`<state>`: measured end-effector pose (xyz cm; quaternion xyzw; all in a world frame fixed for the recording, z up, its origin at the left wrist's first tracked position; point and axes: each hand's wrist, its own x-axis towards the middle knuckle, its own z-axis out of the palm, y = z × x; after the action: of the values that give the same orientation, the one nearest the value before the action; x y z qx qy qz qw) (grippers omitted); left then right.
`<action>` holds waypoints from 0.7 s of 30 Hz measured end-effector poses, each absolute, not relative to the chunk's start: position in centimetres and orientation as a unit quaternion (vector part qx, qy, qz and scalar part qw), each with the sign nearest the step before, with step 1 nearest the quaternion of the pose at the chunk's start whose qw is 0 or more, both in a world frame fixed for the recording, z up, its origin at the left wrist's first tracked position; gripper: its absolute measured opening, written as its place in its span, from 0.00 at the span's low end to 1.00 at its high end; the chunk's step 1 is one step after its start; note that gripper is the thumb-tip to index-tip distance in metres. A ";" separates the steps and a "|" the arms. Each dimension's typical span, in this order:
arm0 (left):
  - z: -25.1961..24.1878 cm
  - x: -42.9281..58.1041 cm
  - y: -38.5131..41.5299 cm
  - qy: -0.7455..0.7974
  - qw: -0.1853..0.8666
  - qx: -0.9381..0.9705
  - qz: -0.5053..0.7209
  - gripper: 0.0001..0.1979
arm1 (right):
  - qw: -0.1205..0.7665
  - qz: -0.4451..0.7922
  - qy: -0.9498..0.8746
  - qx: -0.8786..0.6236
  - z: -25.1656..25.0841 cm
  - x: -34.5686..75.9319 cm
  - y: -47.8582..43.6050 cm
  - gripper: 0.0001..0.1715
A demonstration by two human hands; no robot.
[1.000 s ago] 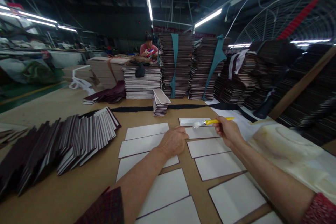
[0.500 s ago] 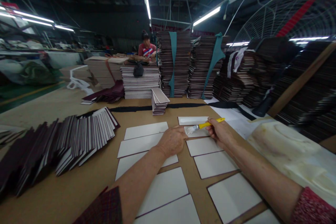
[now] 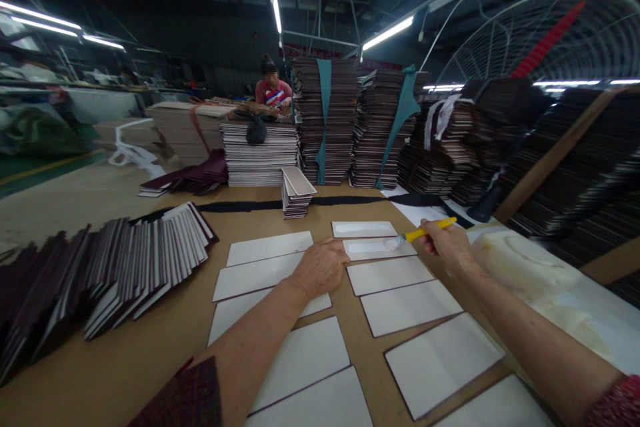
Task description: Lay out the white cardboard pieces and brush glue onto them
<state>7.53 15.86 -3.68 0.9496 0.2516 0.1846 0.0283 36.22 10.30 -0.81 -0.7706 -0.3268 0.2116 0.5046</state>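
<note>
**Brush (image 3: pixel 414 235) on a pale panel (image 3: pixel 344 252), bare fingers close to the glossy strip (image 3: pixel 367 247)**

The right hand (image 3: pixel 449 247) grips the brush by its yellow handle, bristles down toward the right end of the pale panel, second from the far end of the right-hand column (image 3: pixel 390 275) on a brown surface (image 3: pixel 260 221). The left hand (image 3: pixel 320 268) is at that panel's left end, fingers bent and together; whether they pinch the edge or only press cannot be told.

The strip looks wet, so a brush swept too far left could smear the left fingers. If those fingers lifted, the thin panel, seemingly loose, might slide under the stroke. Neighbouring panels lie close, so overshooting the edge could mark the next one. The left forearm crosses the left-hand column (image 3: pixel 270 248); a dropped elbow might shift it.

Counted: one brush; two hands; six panels in the right-hand column, the nearest cut off, two with a glossy strip; five visible in the left-hand column, some partly hidden. Behind: two tall stacks (image 3: pixel 340 120) with teal strips (image 3: pixel 325 93), and one small stack (image 3: pixel 299 197) before them. The leaning row (image 3: pixel 150 267) at left is too dense to count.
</note>
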 end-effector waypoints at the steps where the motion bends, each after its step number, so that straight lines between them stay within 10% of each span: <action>1: -3.7 7.5 15.9 0.251 0.030 0.950 0.186 0.16 | 0.492 0.196 -0.330 -0.782 -0.6 36.6 10.2 0.17; 12: -4.1 7.6 16.3 0.251 0.034 0.948 0.191 0.15 | 0.424 0.106 -0.317 -0.842 0.5 39.2 9.7 0.21; 21: -3.8 7.9 15.9 0.280 0.020 0.934 0.219 0.16 | 0.585 0.219 -0.276 -0.730 1.3 37.0 7.4 0.14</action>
<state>7.87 15.91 -3.79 0.9343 0.2802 0.2195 0.0205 37.05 7.39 1.30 -0.7304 -0.2761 0.2195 0.5849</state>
